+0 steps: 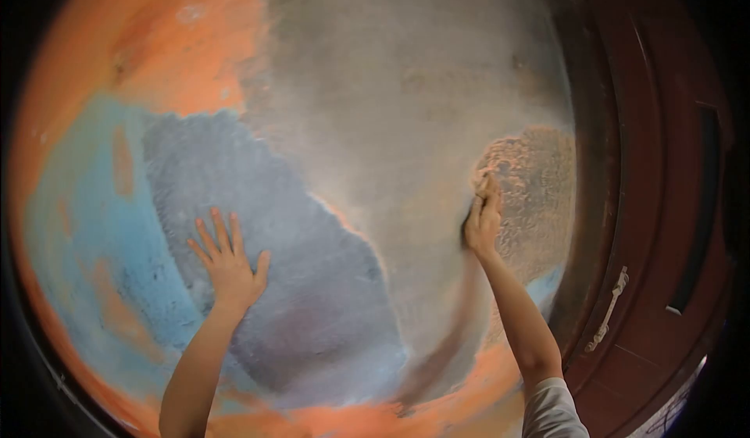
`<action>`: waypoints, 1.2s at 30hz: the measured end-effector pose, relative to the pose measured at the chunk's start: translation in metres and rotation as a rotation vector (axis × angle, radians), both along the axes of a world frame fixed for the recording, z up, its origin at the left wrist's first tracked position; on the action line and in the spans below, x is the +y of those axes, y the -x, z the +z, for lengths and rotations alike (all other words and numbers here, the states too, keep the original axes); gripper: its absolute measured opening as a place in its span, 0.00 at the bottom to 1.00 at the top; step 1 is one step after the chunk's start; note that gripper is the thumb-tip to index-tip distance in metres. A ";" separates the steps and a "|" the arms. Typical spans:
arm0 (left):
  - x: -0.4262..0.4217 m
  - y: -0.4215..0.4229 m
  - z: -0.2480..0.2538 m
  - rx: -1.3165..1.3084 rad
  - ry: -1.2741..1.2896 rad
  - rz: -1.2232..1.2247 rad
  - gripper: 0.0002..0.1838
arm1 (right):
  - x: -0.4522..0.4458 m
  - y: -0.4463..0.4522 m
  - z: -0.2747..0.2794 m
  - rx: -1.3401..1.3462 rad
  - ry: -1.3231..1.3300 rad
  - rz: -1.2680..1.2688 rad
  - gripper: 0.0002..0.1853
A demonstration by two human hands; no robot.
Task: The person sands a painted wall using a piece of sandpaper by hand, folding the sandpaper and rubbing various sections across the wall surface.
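A wall with patches of orange, blue and grey fills most of the view. My left hand lies with its fingers spread flat against a smooth blue-grey patch on the left. Farther right, my right hand is closed and pressed to the wall, at the edge of a rough, bubbled, brownish patch. Its fingertips meet a small pale bit at the rim of that patch. What the fingers hold, if anything, I cannot make out.
At the right stands a dark red door with a pale, ornate handle and a long black strip. A dark brown frame runs between door and wall. Orange paint borders the wall's lower part.
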State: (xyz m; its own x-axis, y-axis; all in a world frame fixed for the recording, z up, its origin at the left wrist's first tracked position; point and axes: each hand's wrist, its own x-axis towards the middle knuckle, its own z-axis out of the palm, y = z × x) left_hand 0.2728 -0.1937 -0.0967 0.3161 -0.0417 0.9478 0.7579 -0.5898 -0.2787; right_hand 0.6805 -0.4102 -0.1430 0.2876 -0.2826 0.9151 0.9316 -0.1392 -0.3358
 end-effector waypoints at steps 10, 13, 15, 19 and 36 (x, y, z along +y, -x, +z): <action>-0.104 -0.184 0.051 0.136 -0.053 -0.112 0.43 | -0.047 -0.044 0.036 -0.044 0.134 0.323 0.24; -0.102 -0.185 0.049 0.115 -0.055 -0.105 0.43 | -0.025 -0.041 0.025 -0.251 0.111 0.077 0.24; -0.101 -0.185 0.048 0.108 -0.073 -0.109 0.43 | -0.051 -0.026 0.026 -0.264 0.389 0.061 0.21; -0.105 -0.187 0.047 0.101 -0.074 -0.078 0.42 | -0.062 -0.079 0.031 -0.286 0.254 0.246 0.22; -0.136 -0.254 0.054 0.120 -0.051 -0.147 0.48 | -0.084 -0.142 0.012 -0.467 0.249 0.311 0.24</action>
State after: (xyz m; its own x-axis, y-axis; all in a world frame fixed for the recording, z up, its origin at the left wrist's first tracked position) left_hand 0.5266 -0.3295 -0.0427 0.4134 -0.1423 0.8994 0.6243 -0.6747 -0.3937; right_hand 0.8222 -0.4942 -0.1311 -0.1252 -0.0111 0.9921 0.9820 0.1411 0.1256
